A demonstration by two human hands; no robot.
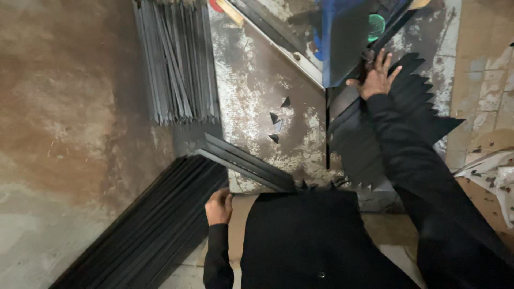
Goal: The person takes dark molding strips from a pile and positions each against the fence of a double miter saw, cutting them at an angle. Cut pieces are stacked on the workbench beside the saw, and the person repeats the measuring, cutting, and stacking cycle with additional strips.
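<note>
My right hand (377, 77) reaches forward in a black sleeve and rests with spread fingers on a stack of dark metal strips with pointed ends (407, 107), right by a blue machine part (342, 37). My left hand (218, 207) is low near my body, fingers curled at the near end of a bundle of long dark metal strips (246, 163) that lies slanted over the worn metal table (257, 91). Whether the left hand grips that bundle is unclear.
A stack of grey pointed metal strips (176, 59) lies at the table's far left. A large pile of long black strips (150, 230) leans at lower left on the floor. Small triangular offcuts (277, 120) dot the table. Torn cardboard (492, 176) lies at right.
</note>
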